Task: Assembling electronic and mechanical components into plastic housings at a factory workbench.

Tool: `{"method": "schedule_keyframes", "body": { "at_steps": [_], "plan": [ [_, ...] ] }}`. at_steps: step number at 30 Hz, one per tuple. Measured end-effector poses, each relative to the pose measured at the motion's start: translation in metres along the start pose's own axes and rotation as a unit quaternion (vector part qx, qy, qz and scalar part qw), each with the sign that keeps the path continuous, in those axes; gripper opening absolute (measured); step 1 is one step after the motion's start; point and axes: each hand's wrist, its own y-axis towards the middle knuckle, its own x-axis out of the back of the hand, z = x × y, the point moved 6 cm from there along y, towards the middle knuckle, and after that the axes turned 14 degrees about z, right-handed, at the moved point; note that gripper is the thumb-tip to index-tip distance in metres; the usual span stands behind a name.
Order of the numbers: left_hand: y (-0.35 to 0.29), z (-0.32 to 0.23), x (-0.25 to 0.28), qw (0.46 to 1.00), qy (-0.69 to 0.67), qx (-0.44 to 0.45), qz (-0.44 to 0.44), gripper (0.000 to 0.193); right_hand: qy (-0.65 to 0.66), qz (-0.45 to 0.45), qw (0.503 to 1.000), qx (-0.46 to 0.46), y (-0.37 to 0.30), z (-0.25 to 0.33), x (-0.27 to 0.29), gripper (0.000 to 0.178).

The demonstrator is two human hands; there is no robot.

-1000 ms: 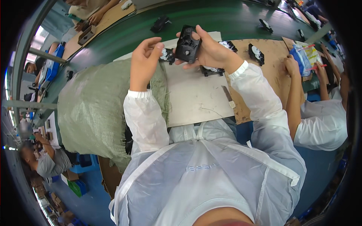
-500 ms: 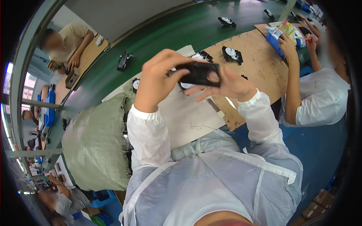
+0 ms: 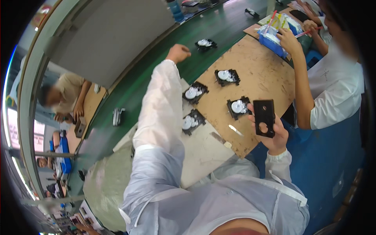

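Note:
Out over the green conveyor belt (image 3: pixel 152 58), my left hand (image 3: pixel 178 53) reaches with loosely curled, slightly parted fingers; I see nothing in it. Closest to its fingertips is a black assembly with white gears (image 3: pixel 206 44) on the belt, with a gap between them. At the right, my right hand (image 3: pixel 278 137) grips a black rectangular plastic housing (image 3: pixel 264 111) with round holes, held upright. Several similar gear assemblies lie near my arms: one (image 3: pixel 227 77) on the brown board, one (image 3: pixel 238 107) beside the housing, others (image 3: pixel 195 93) at the pale sheet's edge.
A small metallic part (image 3: pixel 118 116) and another assembly (image 3: pixel 252 13) rest on the belt. A blue bin (image 3: pixel 272 43) stands before a co-worker (image 3: pixel 333 90) at the right. Green woven sacking (image 3: pixel 109 184) lies at my left. Another person (image 3: pixel 70 92) sits across the belt.
My hands have separated. The left let go of the black housing and stretched forward over the belt; the right carried the housing to the right and nearer me. My view has shifted.

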Motion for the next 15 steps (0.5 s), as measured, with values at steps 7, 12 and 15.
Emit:
{"method": "schedule_keyframes", "body": {
  "at_steps": [7, 12, 15],
  "plan": [
    [0.043, 0.035, -0.051, 0.993, -0.079, 0.089, -0.025, 0.027, -0.031, -0.048, 0.997, 0.049, -0.014, 0.026, 0.013, 0.083],
    [0.005, -0.006, -0.031, 0.993, 0.038, 0.062, -0.09, 0.017, -0.069, -0.011, 0.997, 0.031, 0.006, 0.024, 0.002, 0.081],
    [-0.033, -0.04, 0.009, 0.978, 0.122, -0.07, -0.155, 0.016, -0.102, -0.003, 0.993, 0.053, 0.017, 0.017, -0.012, 0.078]
  ]
}}
